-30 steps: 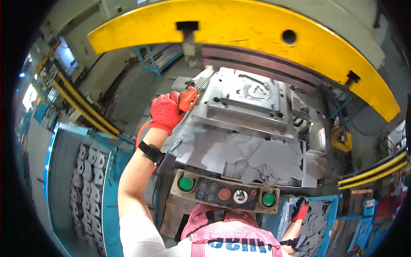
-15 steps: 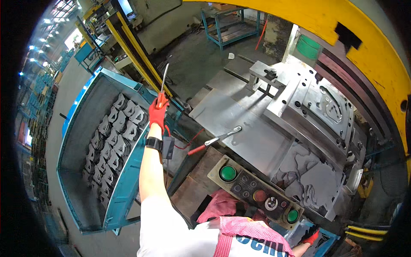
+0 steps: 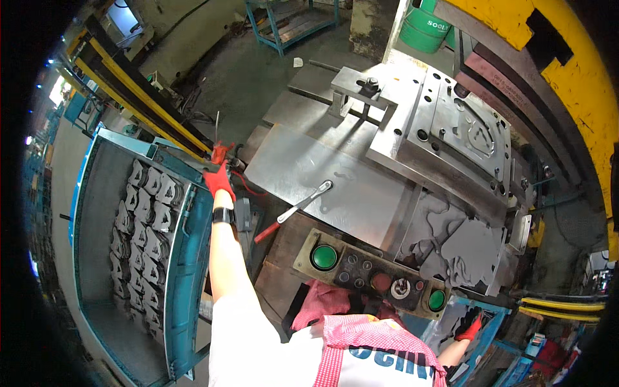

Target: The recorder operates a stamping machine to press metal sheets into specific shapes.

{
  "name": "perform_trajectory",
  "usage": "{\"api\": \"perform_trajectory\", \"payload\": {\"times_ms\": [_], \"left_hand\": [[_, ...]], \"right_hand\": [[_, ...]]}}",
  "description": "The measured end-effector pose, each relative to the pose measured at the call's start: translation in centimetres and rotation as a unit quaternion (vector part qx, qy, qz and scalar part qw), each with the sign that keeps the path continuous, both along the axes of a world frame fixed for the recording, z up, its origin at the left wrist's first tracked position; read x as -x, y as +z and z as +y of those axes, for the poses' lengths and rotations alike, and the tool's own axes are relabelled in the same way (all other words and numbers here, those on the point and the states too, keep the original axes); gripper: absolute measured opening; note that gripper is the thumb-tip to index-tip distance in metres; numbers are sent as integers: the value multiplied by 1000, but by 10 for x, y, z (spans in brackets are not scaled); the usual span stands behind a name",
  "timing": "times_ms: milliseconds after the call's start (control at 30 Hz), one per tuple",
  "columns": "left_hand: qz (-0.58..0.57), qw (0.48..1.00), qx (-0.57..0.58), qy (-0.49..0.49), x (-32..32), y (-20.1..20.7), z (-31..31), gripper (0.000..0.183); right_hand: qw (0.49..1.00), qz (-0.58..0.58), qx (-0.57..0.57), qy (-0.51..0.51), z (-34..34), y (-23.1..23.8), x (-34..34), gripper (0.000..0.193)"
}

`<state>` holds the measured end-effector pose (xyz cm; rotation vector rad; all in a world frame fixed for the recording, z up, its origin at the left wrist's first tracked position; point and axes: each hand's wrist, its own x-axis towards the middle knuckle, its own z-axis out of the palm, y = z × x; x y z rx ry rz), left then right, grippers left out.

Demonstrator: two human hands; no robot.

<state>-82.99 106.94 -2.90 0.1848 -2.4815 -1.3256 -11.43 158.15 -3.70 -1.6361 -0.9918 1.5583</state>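
My left hand (image 3: pixel 219 180), in a red glove, is stretched out between the blue bin and the metal table. Its fingers are closed at a red-handled tool with a thin metal rod (image 3: pixel 220 153), whose rod points up; its exact kind is unclear. My right hand (image 3: pixel 472 330), also red-gloved, is low on the right over a blue-edged container (image 3: pixel 493 326) with dark flat pieces. It is too small to tell how its fingers are set. A ratchet wrench with a red handle (image 3: pixel 293 211) lies across the metal table (image 3: pixel 284 161), apart from both hands.
Stacked dark metal parts (image 3: pixel 145 226) fill part of the blue bin (image 3: pixel 184 277) at left. A control panel (image 3: pixel 367 271) with green buttons stands before me. The die block (image 3: pixel 445 129) sits at right beside grey sheet scraps (image 3: pixel 458 245), under a yellow press frame (image 3: pixel 574 97).
The view has shifted, so the bench sits further left. My left hand has tilted, and the tool's rod looks shorter and more upright. My right hand shows more fully over the container.
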Motion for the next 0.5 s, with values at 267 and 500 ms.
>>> {"api": "perform_trajectory", "payload": {"times_ms": [267, 500], "left_hand": [[-84, 872, 365, -316, -166, 32, 84, 59], [-400, 858, -24, -320, -154, -15, 77, 31]], "right_hand": [[1000, 0, 7, -4, 3, -11, -13, 55], [997, 28, -56, 35, 33, -10, 9, 53]]}}
